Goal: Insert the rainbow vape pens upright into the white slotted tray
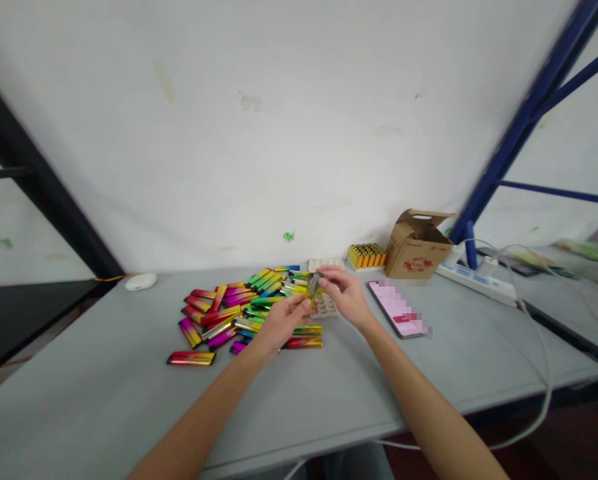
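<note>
My left hand [285, 321] is closed, its fingertips pinching the lower end of a silvery-yellow lighter [313, 285]. The fingers of my right hand [347, 293] close around the upper end of the same lighter, partly hiding it. Left of and beneath my hands spreads a loose pile of shiny lighters [223, 313] in red, yellow, green and purple with black ends. A red-and-gold lighter [191, 359] lies apart at the front left. Behind my right hand sits a pale moulded tray [326, 307] with rows of small hollows, partly covered by my fingers.
Upright yellow pieces with dark tops fill a white tray [366, 257] near the wall. Beside it stands an open cardboard box [419, 247]. A phone [397, 310] lies to the right, then a power strip [479, 283] with cables. A white oval device [141, 281] rests far left.
</note>
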Motion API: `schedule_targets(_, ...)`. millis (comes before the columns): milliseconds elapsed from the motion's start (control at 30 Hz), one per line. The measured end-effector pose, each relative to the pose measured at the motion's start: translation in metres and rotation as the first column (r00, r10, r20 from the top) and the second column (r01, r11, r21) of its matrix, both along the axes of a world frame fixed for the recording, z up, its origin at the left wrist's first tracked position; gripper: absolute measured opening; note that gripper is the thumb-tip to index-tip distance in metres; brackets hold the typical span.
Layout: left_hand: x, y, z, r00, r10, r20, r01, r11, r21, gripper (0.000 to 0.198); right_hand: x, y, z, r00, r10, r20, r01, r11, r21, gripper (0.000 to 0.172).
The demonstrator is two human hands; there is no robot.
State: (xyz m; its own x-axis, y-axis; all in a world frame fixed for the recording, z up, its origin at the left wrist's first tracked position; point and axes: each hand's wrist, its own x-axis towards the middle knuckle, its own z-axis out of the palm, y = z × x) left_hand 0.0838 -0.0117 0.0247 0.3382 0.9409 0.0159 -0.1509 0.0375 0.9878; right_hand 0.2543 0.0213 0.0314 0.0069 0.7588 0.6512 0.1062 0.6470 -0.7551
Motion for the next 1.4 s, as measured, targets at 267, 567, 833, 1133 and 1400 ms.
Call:
schedule_targets(267, 0.000, -0.007, 0.005, 0.999, -0.020, 0.035, 0.024, 0.995, -0.093, 0.043, 0.034, 0.025, -0.015, 0.871, -0.490, -0.024, 0.488, 0.871, -0.067, 0.040)
schedule_targets(567, -0.006, -0.003, 0.012, 0.999, 0.012, -0.050, -0.012, 1.000, -0.015, 0.041, 0.042, 0.042, -0.043, 0.921, -0.344, 0.185, 0.371, 0.919, -0.137, 0.037)
schedule_targets(833, -0.016, 0.005, 0.016, 0.986, 0.152, -0.075, -0.146, 0.986, 0.078, 0.038, 0.047, 0.043, -0.045, 0.945, -0.260, 0.201, 0.291, 0.946, -0.145, 0.038)
schedule_targets(1133, -0.034, 0.023, 0.009, 0.857, 0.492, -0.153, -0.385, 0.808, 0.446, 0.012, 0.050, 0.041, -0.045, 0.923, -0.270, 0.273, 0.309, 0.944, -0.111, 0.038)
schedule_targets(1400, -0.039, 0.026, 0.001, 0.756, 0.596, -0.270, -0.299, 0.681, 0.668, 0.006, 0.053, 0.043, -0.048, 0.937, -0.236, 0.256, 0.267, 0.960, -0.090, 0.037)
